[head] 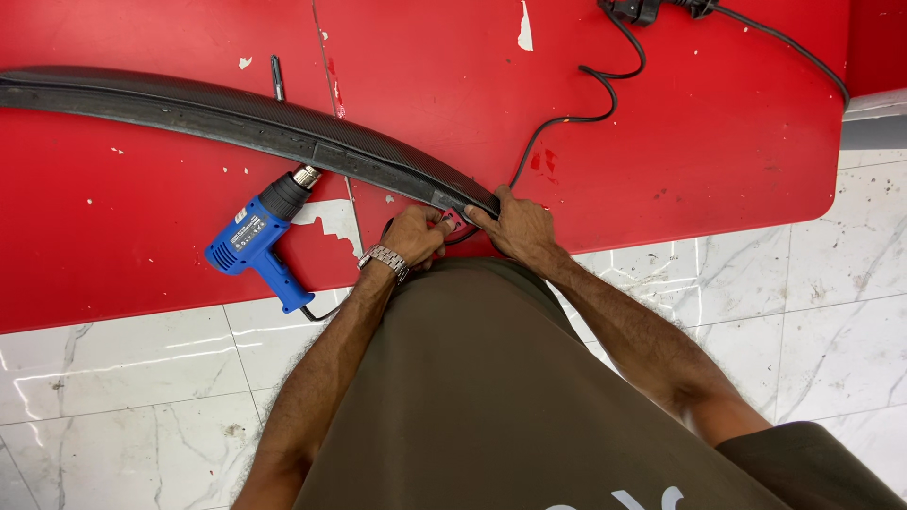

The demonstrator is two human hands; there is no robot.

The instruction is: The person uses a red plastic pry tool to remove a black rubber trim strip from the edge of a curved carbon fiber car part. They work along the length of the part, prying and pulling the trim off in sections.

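A long curved black strip with a woven carbon-like surface (236, 118) lies across a red table (680, 113), running from the far left down to its near end at the table's front edge. My right hand (518, 225) grips that near end from the right. My left hand (416, 234), with a metal watch on the wrist, pinches the strip's tip from below, fingers closed around a small reddish bit I cannot make out.
A blue heat gun (257, 241) with a black barrel lies on the red table left of my hands, nozzle touching the strip. A black cable (586, 99) loops across the table to a plug (652, 9). A thin dark tool (277, 77) lies behind the strip. White marble floor (803, 312).
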